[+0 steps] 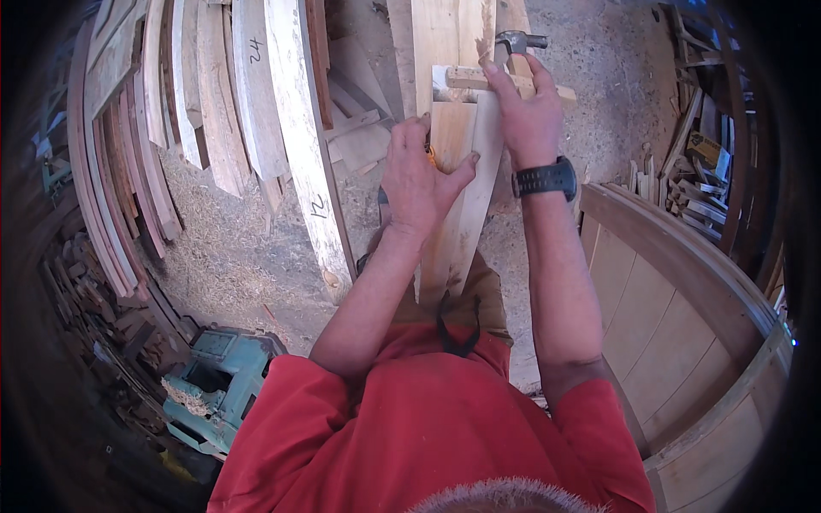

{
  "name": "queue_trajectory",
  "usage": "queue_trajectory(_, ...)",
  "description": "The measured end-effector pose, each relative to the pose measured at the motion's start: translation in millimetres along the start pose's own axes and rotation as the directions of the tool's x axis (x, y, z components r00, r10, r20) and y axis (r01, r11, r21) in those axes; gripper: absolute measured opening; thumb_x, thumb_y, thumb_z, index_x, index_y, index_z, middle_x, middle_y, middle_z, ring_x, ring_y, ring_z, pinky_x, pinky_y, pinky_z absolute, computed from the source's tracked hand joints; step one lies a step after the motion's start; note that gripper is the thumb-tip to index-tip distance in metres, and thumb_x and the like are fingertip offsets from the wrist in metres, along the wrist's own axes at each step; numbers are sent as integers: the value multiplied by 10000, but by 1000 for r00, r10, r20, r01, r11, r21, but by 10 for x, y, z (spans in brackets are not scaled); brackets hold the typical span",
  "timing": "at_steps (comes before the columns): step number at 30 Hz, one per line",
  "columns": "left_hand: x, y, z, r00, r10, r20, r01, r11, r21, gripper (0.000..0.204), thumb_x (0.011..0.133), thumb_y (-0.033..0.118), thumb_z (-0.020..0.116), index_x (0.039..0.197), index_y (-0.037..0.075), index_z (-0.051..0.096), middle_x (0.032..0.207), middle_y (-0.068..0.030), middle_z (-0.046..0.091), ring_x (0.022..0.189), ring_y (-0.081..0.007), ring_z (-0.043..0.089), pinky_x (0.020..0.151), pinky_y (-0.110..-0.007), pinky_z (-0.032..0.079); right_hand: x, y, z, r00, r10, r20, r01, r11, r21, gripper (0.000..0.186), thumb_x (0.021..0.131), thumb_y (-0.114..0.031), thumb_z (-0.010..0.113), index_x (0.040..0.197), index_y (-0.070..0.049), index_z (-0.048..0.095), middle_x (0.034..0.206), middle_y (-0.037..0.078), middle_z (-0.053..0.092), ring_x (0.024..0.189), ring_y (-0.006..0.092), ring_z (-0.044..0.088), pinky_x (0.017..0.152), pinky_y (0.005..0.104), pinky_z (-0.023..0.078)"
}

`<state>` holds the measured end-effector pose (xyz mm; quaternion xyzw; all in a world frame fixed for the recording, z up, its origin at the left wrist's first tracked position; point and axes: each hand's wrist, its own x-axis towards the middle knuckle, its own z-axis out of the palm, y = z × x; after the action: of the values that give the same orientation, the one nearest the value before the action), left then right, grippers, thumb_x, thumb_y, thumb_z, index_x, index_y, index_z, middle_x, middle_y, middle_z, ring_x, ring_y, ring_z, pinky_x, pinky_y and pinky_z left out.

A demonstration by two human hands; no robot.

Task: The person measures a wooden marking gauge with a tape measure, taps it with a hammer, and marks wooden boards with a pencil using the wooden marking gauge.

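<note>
Long pale boards (455, 214) run vertically up the middle, a shorter piece lying along them. A short wooden batten (467, 78) lies crosswise near the top, with my right hand (528, 112) closed on it. Beside those fingers is a hammer (522, 40), head to the right; its handle is mostly hidden. My left hand (417, 184) grips the left side of the boards, thumb on top and fingers curled. A small orange object (432, 156) is partly hidden by that hand, too little visible to name.
Curved timbers (229, 120) are stacked at upper left, beside a long whitish plank (308, 171). A teal machine (218, 380) sits at lower left. Wooden panels (650, 333) stand at right, with offcuts (705, 171) behind them. Sawdust covers the floor (231, 274).
</note>
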<state>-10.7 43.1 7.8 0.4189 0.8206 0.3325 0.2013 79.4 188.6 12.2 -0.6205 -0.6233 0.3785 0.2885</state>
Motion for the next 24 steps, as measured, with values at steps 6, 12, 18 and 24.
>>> queue_trajectory(6, -5, 34, -16, 1000, -9, -1, 9, 1000, 15, 712, 696, 316, 897, 1232, 39, 518, 1186, -172, 548, 1121, -385, 590, 939, -476, 516, 84, 154, 98, 999, 38, 29, -41, 995, 90, 805, 821, -483, 810, 1375, 62, 597, 1292, 310, 664, 1236, 404, 642, 1052, 438, 495)
queue_trajectory(12, -9, 48, -19, 1000, -26, -8, 26, 1000, 17, 691, 704, 316, 894, 1216, 36, 525, 1202, -176, 553, 1129, -392, 592, 955, -472, 512, 114, -56, 36, 972, 221, 81, -235, 896, 377, 711, 854, -357, 836, 1392, 26, 571, 1183, 181, 706, 1074, 276, 696, 919, 358, 558)
queue_trajectory(18, -7, 18, -37, 999, -44, 5, 44, 998, 46, 692, 696, 313, 902, 1204, 34, 524, 1203, -171, 554, 1126, -385, 594, 932, -476, 519, 104, -120, -213, 938, 305, 167, -342, 719, 605, 784, 871, -370, 836, 1489, -55, 472, 1088, 48, 672, 822, 76, 660, 622, 231, 526)
queue_trajectory(24, -10, 7, -23, 1000, -24, 0, 24, 1000, 1, 696, 696, 321, 903, 1204, 35, 523, 1175, -164, 550, 1094, -380, 594, 906, -475, 519, -70, 88, -96, 990, -30, 138, 0, 977, 211, 860, 837, -355, 867, 1464, 64, 453, 1209, 172, 676, 1051, 207, 690, 852, 316, 574)
